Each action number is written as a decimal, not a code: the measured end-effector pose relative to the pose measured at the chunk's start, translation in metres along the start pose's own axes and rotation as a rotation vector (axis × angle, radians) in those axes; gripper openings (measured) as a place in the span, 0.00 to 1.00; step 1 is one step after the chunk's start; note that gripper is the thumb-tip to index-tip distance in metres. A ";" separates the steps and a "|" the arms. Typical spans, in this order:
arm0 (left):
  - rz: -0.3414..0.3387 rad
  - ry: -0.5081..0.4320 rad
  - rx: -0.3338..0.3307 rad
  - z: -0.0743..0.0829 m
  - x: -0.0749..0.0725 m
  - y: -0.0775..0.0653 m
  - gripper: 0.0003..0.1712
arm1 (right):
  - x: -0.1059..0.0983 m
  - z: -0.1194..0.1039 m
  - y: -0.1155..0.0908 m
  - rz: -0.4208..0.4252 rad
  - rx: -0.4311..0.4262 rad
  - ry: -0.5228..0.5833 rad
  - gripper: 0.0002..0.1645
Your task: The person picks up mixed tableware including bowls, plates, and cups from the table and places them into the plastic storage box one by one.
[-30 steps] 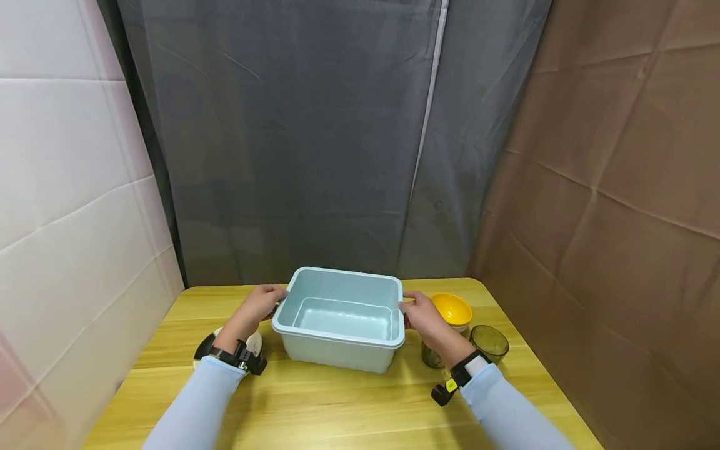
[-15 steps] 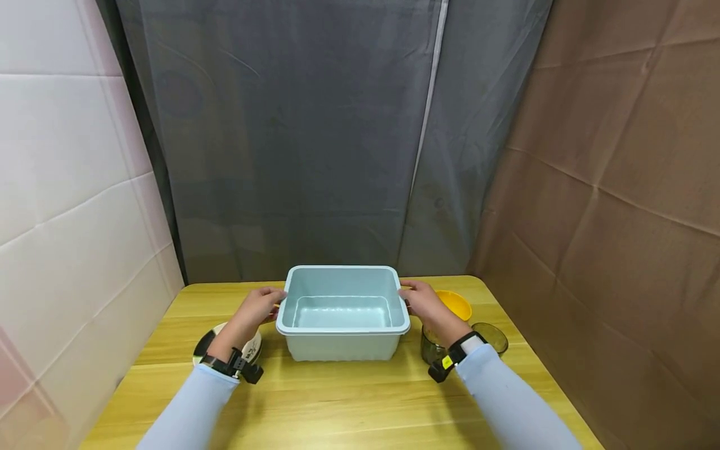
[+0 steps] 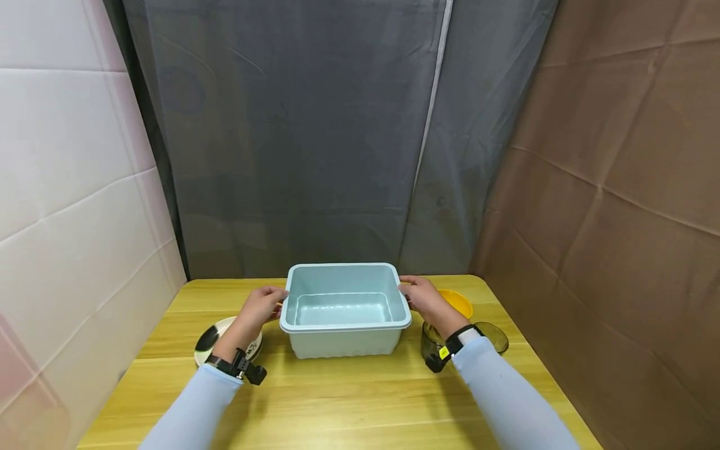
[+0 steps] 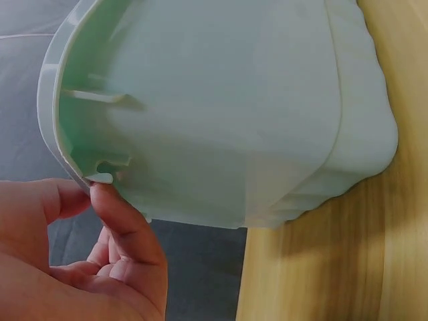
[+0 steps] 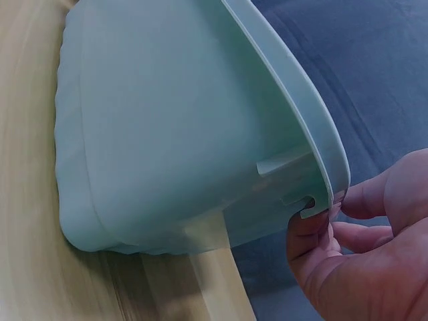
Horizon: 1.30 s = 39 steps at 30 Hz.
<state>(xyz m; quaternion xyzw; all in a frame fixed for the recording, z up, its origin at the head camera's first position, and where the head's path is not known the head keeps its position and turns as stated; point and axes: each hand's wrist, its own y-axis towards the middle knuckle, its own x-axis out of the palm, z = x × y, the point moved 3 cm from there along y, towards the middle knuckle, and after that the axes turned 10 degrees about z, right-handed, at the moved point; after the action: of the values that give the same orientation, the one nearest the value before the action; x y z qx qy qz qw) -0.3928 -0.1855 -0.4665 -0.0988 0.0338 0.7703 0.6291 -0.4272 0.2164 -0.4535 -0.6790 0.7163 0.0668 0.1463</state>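
A pale blue-green plastic storage bin (image 3: 345, 342), rectangular and open-topped, stands upright at the middle of the table, with its bare inside showing. My left hand (image 3: 260, 307) pinches the rim at its left end, thumb above and curled index finger under the lip, as the left wrist view shows on the bin's wall (image 4: 234, 100). At the opposite end my right hand (image 3: 423, 297) grips the rim in the same way. In the right wrist view its fingers (image 5: 311, 241) curl beneath the lip. Wood lies close under the bin's base; whether they touch I cannot tell.
On the wooden table (image 3: 337, 406), a black-and-white plate (image 3: 207, 340) lies partly behind my left forearm. By my right forearm are a yellow bowl (image 3: 458, 302), a dark glass cup (image 3: 430, 340) and another glass (image 3: 495, 336), all partly covered. A grey curtain (image 3: 304, 156) hangs behind.
The bin has turned from slightly skewed to square with the table, its right end moving back. Both hands have kept hold of the rim. Over the last half second little has moved.
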 end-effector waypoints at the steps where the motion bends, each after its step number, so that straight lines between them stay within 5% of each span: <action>1: 0.002 -0.002 0.004 -0.001 0.001 0.000 0.22 | 0.000 0.001 0.001 -0.002 0.001 0.004 0.30; 25: -0.008 0.047 0.027 -0.007 0.008 0.001 0.21 | -0.010 0.006 -0.006 0.037 -0.045 -0.060 0.29; 39: 0.020 0.173 0.133 0.008 -0.017 -0.019 0.26 | -0.030 0.002 -0.033 0.189 -0.229 -0.245 0.28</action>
<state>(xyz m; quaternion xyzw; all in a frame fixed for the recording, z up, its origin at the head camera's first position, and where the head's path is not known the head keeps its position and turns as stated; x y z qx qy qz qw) -0.3718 -0.1962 -0.4538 -0.1224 0.1400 0.7611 0.6214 -0.3933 0.2429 -0.4433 -0.6075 0.7415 0.2437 0.1474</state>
